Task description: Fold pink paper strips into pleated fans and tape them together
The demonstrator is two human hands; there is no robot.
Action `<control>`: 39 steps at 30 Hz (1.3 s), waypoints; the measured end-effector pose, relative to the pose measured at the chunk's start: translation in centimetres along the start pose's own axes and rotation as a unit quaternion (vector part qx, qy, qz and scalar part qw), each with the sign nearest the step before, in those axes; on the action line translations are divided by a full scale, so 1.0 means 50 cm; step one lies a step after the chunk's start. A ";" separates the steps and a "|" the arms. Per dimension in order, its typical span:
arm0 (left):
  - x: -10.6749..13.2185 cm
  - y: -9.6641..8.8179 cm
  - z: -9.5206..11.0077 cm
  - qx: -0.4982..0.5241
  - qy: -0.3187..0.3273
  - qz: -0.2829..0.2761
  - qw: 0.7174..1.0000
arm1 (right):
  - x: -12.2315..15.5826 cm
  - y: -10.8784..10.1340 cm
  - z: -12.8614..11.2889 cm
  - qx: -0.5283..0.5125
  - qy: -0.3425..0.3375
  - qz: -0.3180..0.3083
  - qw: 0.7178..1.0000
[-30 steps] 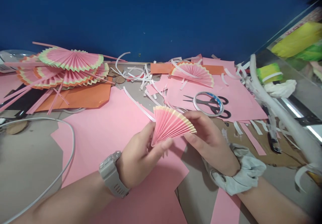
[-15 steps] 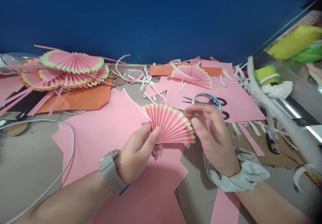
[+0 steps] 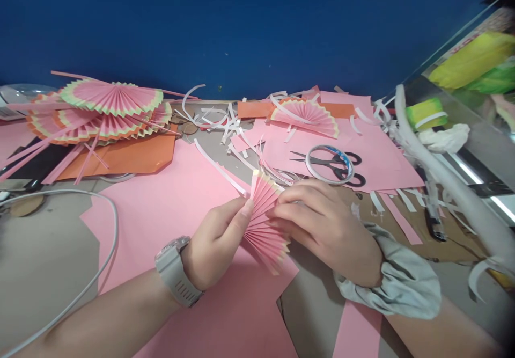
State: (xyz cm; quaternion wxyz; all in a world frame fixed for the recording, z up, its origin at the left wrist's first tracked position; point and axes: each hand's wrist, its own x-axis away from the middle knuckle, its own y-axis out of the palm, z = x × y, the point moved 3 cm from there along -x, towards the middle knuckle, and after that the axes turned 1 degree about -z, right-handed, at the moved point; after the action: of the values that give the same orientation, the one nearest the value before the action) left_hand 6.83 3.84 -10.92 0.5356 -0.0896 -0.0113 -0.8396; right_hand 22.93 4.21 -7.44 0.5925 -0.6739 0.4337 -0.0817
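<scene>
A small pleated pink paper fan [image 3: 263, 224] with a yellow rim is spread between both hands over a large pink paper sheet [image 3: 169, 207]. My left hand [image 3: 217, 242], with a grey watch on its wrist, pinches the fan at its narrow folded end. My right hand [image 3: 322, 224], a grey scrunchie around its wrist, lies over the fan's right side with its fingers pressed on the pleats. Part of the fan is hidden under those fingers.
A stack of finished pink fans [image 3: 100, 108] lies at the back left on orange paper [image 3: 129, 156]. Another fan [image 3: 306, 116], black scissors [image 3: 341, 167] and a tape ring [image 3: 330, 165] lie behind the hands. White paper strips [image 3: 217, 119] litter the middle; a grey cable [image 3: 108, 240] curves at left.
The fan has turned from pointing up and right to hanging downward. My right hand has come from its right edge onto its pleats and pressed down.
</scene>
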 end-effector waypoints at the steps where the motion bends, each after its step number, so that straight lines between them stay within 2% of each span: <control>1: 0.000 0.001 0.002 -0.002 0.004 -0.001 1.000 | 0.000 0.002 -0.004 0.006 -0.018 -0.002 1.000; 5: 0.000 0.003 0.005 -0.027 0.014 -0.010 0.999 | 0.002 0.008 -0.020 0.040 -0.053 0.011 0.998; 9: 0.004 0.004 -0.002 -0.024 0.002 -0.037 0.999 | 0.005 0.010 -0.021 0.044 -0.045 0.025 0.998; 14: 0.006 0.003 0.004 -0.025 0.021 -0.038 0.999 | 0.007 0.006 -0.013 0.051 -0.018 0.052 0.997; 19: 0.004 0.012 0.014 -0.035 0.020 -0.087 0.995 | 0.006 0.012 -0.023 0.013 -0.012 0.045 0.999; 22: 0.003 0.015 0.018 -0.030 0.023 -0.098 0.994 | 0.006 0.016 -0.031 -0.005 -0.016 0.059 0.998; 26: 0.003 0.014 0.019 -0.030 0.023 -0.094 0.995 | 0.009 0.022 -0.031 -0.028 -0.006 0.065 0.997; 31: 0.005 0.007 0.004 -0.024 -0.010 -0.071 0.997 | 0.007 0.015 -0.022 -0.034 0.001 0.068 0.997; 39: 0.008 0.000 -0.010 0.028 -0.017 -0.012 0.999 | 0.000 -0.007 -0.004 0.039 0.015 0.085 0.995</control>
State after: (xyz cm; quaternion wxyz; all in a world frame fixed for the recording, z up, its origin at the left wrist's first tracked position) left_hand 6.58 3.46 -11.34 0.5277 -0.0893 -0.0449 -0.8436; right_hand 22.98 4.05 -7.06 0.6164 -0.6096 0.4951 -0.0578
